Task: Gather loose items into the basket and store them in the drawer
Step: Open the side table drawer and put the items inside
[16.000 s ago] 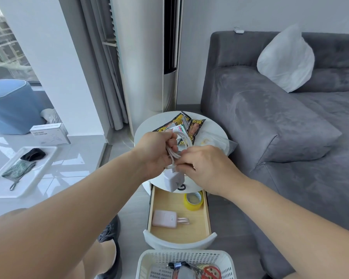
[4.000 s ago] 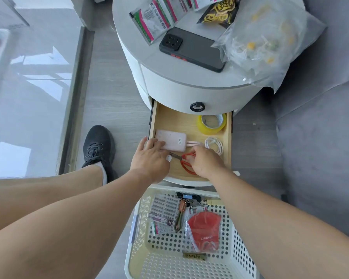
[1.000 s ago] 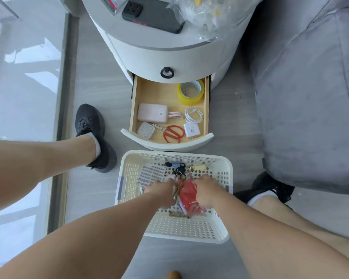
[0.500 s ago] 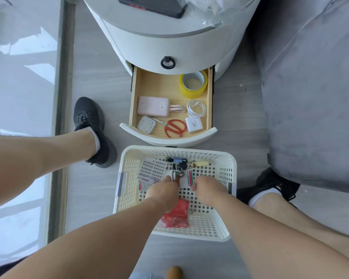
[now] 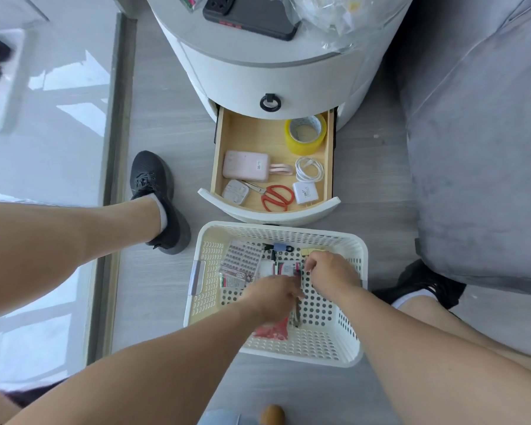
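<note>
The white perforated plastic basket [image 5: 347, 342] sits at lower centre, just below the open wooden drawer [image 5: 252, 139] of the round white side table [image 5: 258, 75]. A grey sofa [image 5: 478, 142] fills the right, and a black phone [image 5: 252, 16] lies on the table at top centre.

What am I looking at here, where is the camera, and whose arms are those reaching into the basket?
There is no machine. A person wears a camera on the head, looking down at their own arms. Both hands are inside a white basket on the floor. The left hand seems to hold a small dark object, too blurred to name; the right hand pinches something small. Ahead, an open drawer holds yellow tape, red scissors, a pink power bank and a white charger.
</note>
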{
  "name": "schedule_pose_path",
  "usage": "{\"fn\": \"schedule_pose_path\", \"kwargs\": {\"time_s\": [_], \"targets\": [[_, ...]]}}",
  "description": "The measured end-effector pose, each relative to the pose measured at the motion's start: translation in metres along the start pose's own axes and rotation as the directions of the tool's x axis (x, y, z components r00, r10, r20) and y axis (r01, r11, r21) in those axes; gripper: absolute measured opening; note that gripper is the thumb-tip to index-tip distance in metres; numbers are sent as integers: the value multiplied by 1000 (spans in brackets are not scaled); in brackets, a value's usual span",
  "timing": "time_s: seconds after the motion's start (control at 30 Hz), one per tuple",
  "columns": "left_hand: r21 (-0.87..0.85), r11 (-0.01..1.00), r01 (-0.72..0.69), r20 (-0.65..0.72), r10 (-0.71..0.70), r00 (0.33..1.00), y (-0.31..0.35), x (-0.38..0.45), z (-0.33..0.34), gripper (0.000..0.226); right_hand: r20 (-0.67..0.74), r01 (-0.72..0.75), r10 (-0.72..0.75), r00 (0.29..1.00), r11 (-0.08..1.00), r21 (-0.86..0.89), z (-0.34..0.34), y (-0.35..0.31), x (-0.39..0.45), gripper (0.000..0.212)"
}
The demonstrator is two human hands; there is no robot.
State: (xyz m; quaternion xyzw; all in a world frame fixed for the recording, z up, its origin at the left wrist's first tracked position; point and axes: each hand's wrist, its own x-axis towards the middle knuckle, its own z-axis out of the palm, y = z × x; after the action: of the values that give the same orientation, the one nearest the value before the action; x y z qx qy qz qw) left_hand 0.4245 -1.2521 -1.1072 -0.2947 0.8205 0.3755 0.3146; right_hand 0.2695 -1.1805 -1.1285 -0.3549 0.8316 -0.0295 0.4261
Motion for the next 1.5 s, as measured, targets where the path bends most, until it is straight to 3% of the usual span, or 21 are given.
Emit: {"fn": "schedule_pose_path", "kwargs": {"time_s": [0.07,0.13,0.23,0.3,0.37,0.4,0.47,0.53,0.6,0.7,0.8,0.87,0.93,1.0,1.07,1.13,1.27,1.33,1.4,1.47,1.5], "targets": [[134,981,-142,88,131,987,21,5,7,40,-37,6,-6,999,1000,-3,0,-1,-2,33],[165,980,-107,157,81,984,33,8,15,41,-37,25,-26,999,999,-26,1,-2,-2,32],[56,968,245,23,-247,969,23,5,17,22,47,93,-89,995,991,-94,3,-6,-2,31],[-36,858,512,-71,-513,856,1,2,18,29,117,132,-118,986,984,-118,6,-11,-1,32],[-78,722,687,-33,-691,722,-23,-3,20,40,117,152,-137,984,980,-128,10,-16,1,32],[-114,688,717,19,-720,694,-32,-3,21,40,99,153,-141,985,980,-126,13,-18,2,32],[-297,683,668,181,-646,741,-38,-1,26,36,65,137,-130,989,983,-119,17,-21,1,30],[-559,586,586,329,-492,806,-25,-2,23,30,11,149,-149,989,980,-135,15,-24,0,28],[-651,563,509,325,-399,858,-11,-1,16,29,-83,214,-237,968,951,-222,5,-28,-2,24],[-508,786,352,45,-385,922,-2,-1,-9,25,-217,367,-451,866,867,-336,-12,-39,-10,22],[-409,890,201,-334,-351,875,-5,-9,-58,26,-415,430,-545,728,835,-344,-32,-59,-5,21],[-373,922,105,-522,-302,798,-14,-15,-92,27,-545,353,-438,715,899,-260,-48,-72,2,16],[-305,950,71,-633,-258,730,-30,-21,-123,28,-619,197,-245,746,970,-145,-63,-77,9,20],[-203,967,155,-613,-249,750,-48,-25,-144,38,-484,46,-137,864,980,-194,-70,-75,10,35],[-64,965,253,-477,-252,842,-67,-26,-155,50,-305,36,-153,940,933,-359,-70,-75,9,44],[29,967,254,-344,-229,911,-77,-26,-165,55,-228,38,-131,965,927,-373,-75,-83,5,51],[146,953,267,-170,-242,955,-73,-31,-181,58,-5,-21,21,1000,914,-406,-99,-108,-5,62],[160,948,276,-88,-265,960,-68,-31,-192,53,133,-13,84,988,887,-462,-121,-125,-8,54],[-16,970,244,-136,-244,960,-68,-16,-212,40,132,22,41,990,895,-445,-150,-148,-3,36],[-169,974,148,-208,-182,961,-58,-12,-256,35,-83,60,-96,992,932,-358,-192,-176,5,27],[-322,945,60,-338,-174,925,-51,-14,-281,34,-229,88,-159,960,952,-292,-213,-191,9,26]]}}
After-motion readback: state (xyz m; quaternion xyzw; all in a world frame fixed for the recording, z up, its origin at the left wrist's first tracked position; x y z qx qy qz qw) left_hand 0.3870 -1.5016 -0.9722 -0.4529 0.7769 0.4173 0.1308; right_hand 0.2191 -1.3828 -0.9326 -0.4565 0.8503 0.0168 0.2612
